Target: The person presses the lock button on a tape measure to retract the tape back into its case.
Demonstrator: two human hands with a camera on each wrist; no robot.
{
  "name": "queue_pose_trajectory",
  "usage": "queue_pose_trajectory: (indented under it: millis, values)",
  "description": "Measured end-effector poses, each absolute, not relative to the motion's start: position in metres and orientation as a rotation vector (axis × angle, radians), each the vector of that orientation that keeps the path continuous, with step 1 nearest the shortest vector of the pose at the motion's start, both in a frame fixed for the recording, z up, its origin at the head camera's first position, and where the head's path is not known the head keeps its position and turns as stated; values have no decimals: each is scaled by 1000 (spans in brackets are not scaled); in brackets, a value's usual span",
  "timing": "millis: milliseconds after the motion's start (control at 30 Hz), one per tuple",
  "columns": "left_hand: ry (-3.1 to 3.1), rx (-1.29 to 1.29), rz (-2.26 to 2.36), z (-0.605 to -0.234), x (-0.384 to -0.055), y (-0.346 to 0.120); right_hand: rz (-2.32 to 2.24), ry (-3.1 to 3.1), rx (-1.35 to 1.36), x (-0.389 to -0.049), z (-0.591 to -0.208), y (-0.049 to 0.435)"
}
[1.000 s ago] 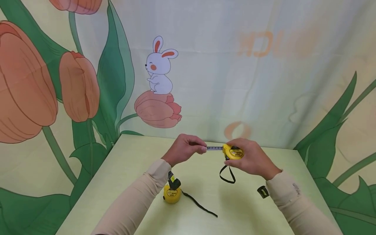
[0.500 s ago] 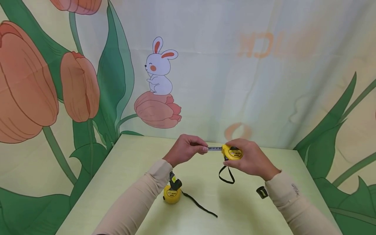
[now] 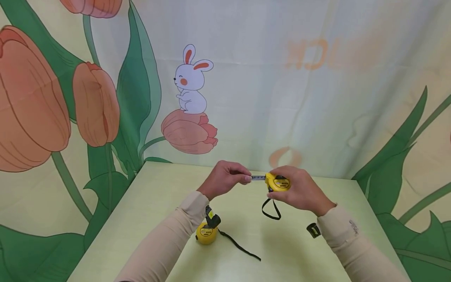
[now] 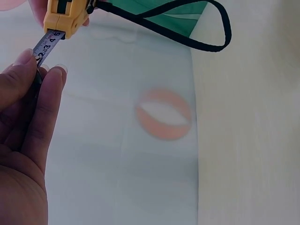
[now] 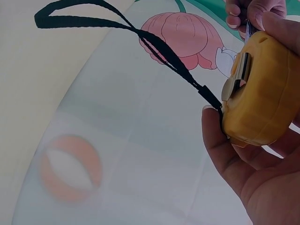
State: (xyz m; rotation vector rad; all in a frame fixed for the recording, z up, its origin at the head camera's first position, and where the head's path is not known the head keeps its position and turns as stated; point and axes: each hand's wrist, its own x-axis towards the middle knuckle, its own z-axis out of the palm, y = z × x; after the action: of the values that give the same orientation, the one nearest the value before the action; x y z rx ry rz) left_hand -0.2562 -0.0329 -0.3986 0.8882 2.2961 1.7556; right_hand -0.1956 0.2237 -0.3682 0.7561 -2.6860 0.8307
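My right hand [image 3: 302, 189] grips a yellow tape measure [image 3: 279, 183] by its case, above the table. A black wrist strap [image 5: 164, 51] hangs in a loop from the case. Between thumb and fingers, my left hand [image 3: 224, 178] pinches the end of the metal tape blade [image 3: 258, 178], which spans the short gap to the case. In the left wrist view, numbers show on the blade [image 4: 48, 45] next to the thumb. A second yellow tape measure [image 3: 206, 234] lies on the table below my left wrist, partly covered by the wrist camera.
The pale table [image 3: 169, 176] ends at a hanging cloth [image 3: 253, 98] printed with tulips and a rabbit. The second tape measure's black strap [image 3: 239, 246] trails to the right across the tabletop.
My left hand has moved slightly right and the case slightly left, so the visible stretch of blade is shorter. The tape measure on the table has not moved.
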Motion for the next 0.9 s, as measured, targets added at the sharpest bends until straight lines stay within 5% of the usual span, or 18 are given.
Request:
queue_pose_trajectory:
  millis: [900]
  values:
    - [2310,887,1786,-387,-238,-26,822,-2660,768,-193,-370,218]
